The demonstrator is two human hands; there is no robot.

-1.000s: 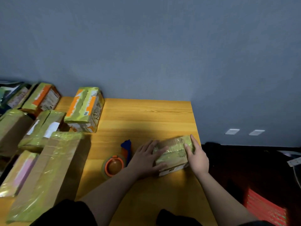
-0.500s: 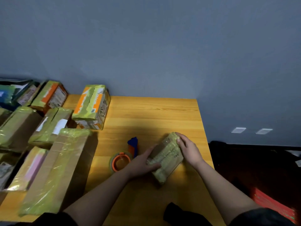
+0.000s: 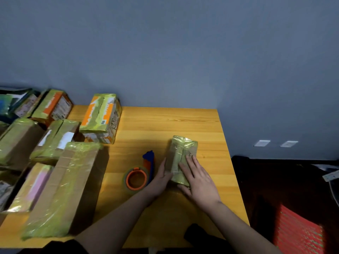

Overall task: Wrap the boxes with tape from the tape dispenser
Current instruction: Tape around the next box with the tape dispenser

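Boxes point(image 3: 60, 187), taped, are crowding our table's point(image 3: 165, 121) left; bare wood is lying beyond the small wrapped box point(image 3: 183, 149). We're pressing it with flat right hand point(image 3: 200, 180); left hand point(image 3: 161, 178) is seemingly flat against its side, beside the tape dispenser point(image 3: 136, 178).

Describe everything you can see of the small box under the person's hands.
The small box is a cardboard block wrapped all over in glossy yellow-green tape, creased and crinkled. It lies flat on the wooden table, long axis pointing away from the person, right of the tape dispenser. The left hand rests against its left side; the right hand presses flat on its near top.
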